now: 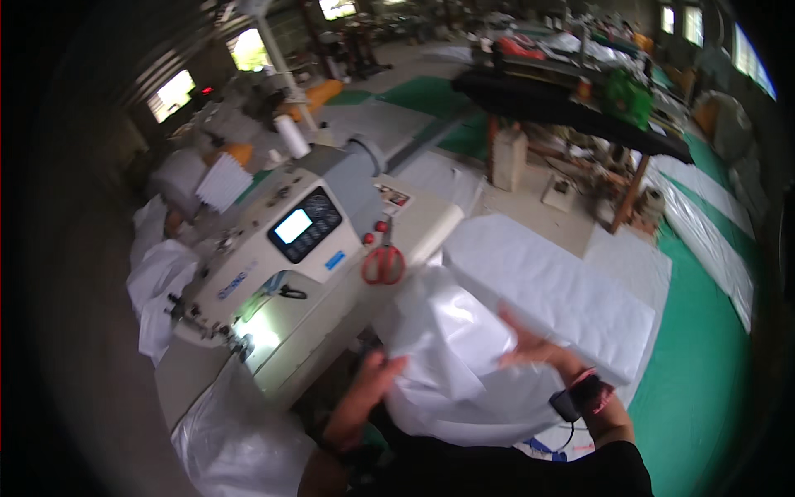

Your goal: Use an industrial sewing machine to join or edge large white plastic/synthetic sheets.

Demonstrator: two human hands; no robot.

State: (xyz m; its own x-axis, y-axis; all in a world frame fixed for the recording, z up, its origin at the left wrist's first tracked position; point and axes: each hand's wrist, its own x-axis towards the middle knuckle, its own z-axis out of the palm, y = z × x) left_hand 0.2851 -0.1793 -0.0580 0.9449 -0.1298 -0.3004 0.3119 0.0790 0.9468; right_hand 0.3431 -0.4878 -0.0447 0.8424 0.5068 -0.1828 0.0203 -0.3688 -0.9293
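Note:
A bunched, glossy white plastic sheet (451, 348) lies in front of me, across my lap. My left hand (377, 377) grips its left side, thumb toward the sheet; some of its fingers are hidden. On the right side my right hand (530, 344) holds the same sheet, its fingers slightly blurred and pressed to the material. Left of the sheet stands a white industrial sewing machine (257, 257) with a lit screen and a glowing needle lamp. Scissors with red handles (383, 265) rest on the machine table, beyond my left hand.
Another white sheet (236, 439) drapes off the table's near left. A stack of white sheets (551, 290) lies to the right, beside green floor covering (696, 381). A thread cone (291, 137) stands behind the machine. A black-covered table (571, 108) is farther back.

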